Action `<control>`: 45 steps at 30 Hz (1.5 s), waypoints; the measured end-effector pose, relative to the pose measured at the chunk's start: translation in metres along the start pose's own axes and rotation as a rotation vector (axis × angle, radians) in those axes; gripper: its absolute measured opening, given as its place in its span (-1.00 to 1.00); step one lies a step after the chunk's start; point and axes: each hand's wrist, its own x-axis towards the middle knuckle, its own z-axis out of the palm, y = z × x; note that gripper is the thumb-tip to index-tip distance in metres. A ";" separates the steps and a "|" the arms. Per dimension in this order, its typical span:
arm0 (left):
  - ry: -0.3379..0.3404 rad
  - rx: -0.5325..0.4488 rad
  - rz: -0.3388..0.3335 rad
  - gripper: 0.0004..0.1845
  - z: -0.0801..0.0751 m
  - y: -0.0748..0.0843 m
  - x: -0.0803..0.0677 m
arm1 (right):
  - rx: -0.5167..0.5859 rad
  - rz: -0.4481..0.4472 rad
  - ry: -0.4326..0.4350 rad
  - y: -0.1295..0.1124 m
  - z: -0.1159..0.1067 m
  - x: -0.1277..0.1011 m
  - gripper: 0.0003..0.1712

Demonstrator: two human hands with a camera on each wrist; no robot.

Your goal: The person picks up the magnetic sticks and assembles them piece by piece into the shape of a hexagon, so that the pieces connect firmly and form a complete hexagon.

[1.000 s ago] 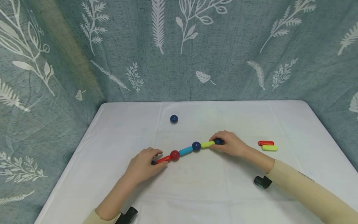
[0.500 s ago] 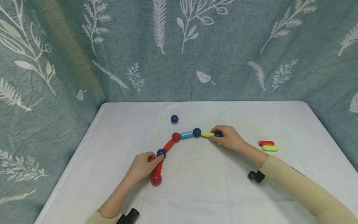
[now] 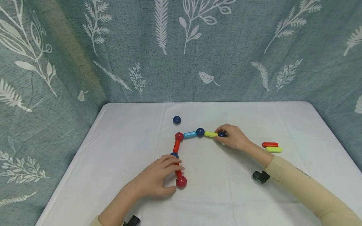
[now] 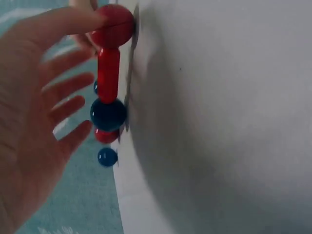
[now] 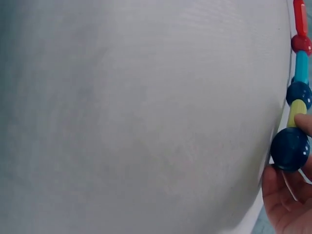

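A chain of magnetic balls and rods lies bent on the white cloth. Its left arm runs from a corner red ball (image 3: 179, 136) through a red rod (image 3: 176, 146), a dark blue ball (image 4: 108, 114) and a second red rod (image 4: 108, 75) to a front red ball (image 3: 181, 181). My left hand (image 3: 152, 179) is beside this arm, fingers spread and thumb at the front red ball. Rightward run a light blue rod (image 3: 189, 135), a dark blue ball (image 3: 200, 132) and a yellow-green rod (image 3: 210, 134). My right hand (image 3: 233, 137) grips the end dark blue ball (image 5: 290, 149).
A loose dark blue ball (image 3: 176, 120) sits behind the chain. To the right lie a loose red rod (image 3: 270, 144) and a loose yellow-green rod (image 3: 273, 150), side by side. A leaf-patterned curtain (image 3: 181, 78) stands behind the table.
The chain has gone from a slanted line to a sharp bend, its left arm swung toward the front and then rightward. My left hand has let go its pinch and spread. The right hand keeps its grip.
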 end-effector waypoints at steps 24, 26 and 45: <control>-0.121 0.403 0.371 -0.57 0.041 0.067 0.063 | 0.014 -0.152 -0.017 -0.017 0.016 0.017 -0.75; -0.122 0.385 0.371 -0.58 0.042 0.070 0.065 | 0.032 -0.155 -0.028 -0.018 0.016 0.017 -0.72; 0.014 0.017 0.291 -0.62 0.030 0.041 0.105 | 0.120 -0.133 -0.052 -0.013 0.002 -0.001 -0.62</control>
